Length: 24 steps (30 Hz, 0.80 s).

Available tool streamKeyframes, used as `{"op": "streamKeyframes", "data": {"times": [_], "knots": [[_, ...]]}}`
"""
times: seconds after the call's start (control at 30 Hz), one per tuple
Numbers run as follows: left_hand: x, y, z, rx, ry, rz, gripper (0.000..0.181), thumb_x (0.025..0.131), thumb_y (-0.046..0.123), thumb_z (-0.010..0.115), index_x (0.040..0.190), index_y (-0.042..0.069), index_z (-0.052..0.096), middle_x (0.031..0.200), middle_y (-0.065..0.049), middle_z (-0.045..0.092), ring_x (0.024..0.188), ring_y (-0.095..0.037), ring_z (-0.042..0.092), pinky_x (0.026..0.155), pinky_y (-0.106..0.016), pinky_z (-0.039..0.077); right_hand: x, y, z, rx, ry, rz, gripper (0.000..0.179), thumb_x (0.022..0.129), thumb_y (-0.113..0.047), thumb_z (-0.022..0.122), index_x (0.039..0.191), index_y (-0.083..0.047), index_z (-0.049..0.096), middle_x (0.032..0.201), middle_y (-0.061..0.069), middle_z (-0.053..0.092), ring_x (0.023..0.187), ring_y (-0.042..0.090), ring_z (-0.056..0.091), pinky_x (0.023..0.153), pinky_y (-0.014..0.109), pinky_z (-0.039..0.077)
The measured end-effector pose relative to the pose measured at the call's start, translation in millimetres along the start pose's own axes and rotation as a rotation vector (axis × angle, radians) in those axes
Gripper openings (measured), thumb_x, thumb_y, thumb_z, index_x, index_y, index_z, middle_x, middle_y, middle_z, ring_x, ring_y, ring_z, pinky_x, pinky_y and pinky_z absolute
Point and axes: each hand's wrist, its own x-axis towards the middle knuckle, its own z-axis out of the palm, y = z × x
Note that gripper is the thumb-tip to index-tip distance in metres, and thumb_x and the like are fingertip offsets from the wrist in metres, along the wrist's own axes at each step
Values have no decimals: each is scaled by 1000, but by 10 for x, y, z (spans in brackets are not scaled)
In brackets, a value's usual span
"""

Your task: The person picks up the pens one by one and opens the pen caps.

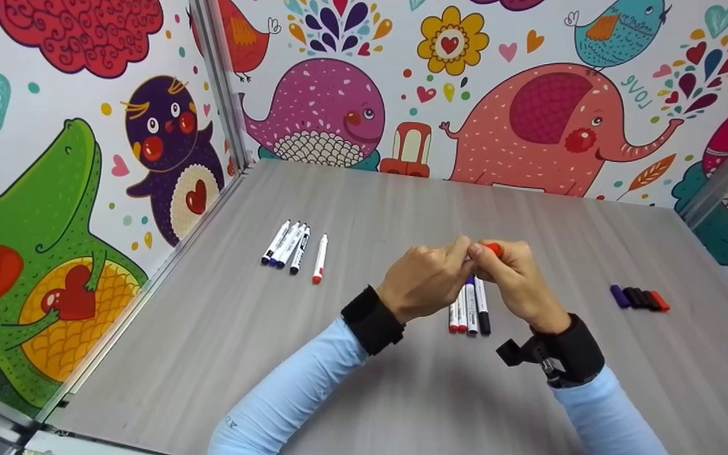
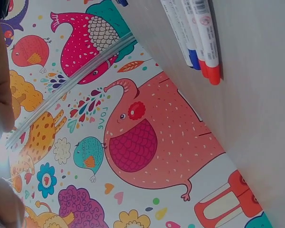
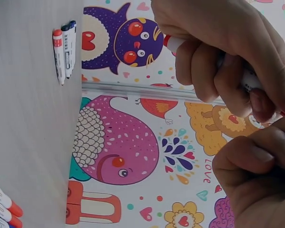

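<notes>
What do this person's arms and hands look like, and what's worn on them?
Light blue sleeves cover both forearms, the left one bearing a small dark marking. Wide black bands circle both wrists; a black attachment juts from the right one. The fingers are bare, without gloves.

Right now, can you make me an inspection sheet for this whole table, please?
Surface: grey, streaky table.
Job's things: uncapped markers on the left, loose caps in a row on the right, four middle markers partly hidden by the hands.
Clutter: nothing seen.
Hands: left hand grips a white marker; right hand pinches a red cap; whether it's off the marker is hidden.
Cables: nothing seen.
Surroundings: walls with cartoon animals.
</notes>
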Motion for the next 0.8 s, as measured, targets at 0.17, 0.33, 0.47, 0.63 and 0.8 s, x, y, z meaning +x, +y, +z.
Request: {"op": "streamKeyframes", "data": {"times": [0.17, 0.33, 0.47, 0.63, 0.8], "knots": [[14, 56, -63, -20, 4, -3, 21, 108, 23, 51, 94, 7, 53, 62, 5, 32, 48, -7, 32, 48, -17, 19, 5, -60, -2, -45, -5, -69, 40, 98, 17, 45, 62, -2, 45, 56, 5, 30, 49, 15, 26, 45, 31, 17], [40, 114, -155, -64, 5, -3, 22, 108, 23, 52, 92, 7, 53, 61, 5, 32, 47, -7, 30, 48, -17, 18, 3, -146, -25, -109, -14, -117, 42, 98, 14, 48, 59, -1, 41, 54, 6, 29, 49, 14, 25, 45, 27, 18], [67, 144, -224, -190, -33, -21, 23, 109, 23, 50, 92, 7, 53, 60, 5, 32, 47, -7, 30, 48, -16, 17, 1, -194, -44, -150, -20, -150, 44, 100, 9, 49, 58, -2, 40, 54, 6, 28, 48, 12, 25, 45, 26, 18], [96, 173, -258, -225, -44, -46, 26, 110, 24, 48, 91, 7, 52, 61, 5, 31, 48, -7, 30, 49, -17, 17, -3, -198, -37, -211, 58, -166, 43, 97, 11, 50, 57, -4, 41, 53, 5, 30, 49, 8, 26, 46, 25, 20], [83, 134, -234, -150, -8, -60, 22, 109, 22, 45, 93, 8, 51, 63, 5, 32, 50, -7, 30, 49, -18, 17, 2, -157, -15, -143, 111, -32, 38, 101, 7, 51, 64, 2, 54, 54, 5, 32, 50, 2, 30, 46, 26, 21]]}}
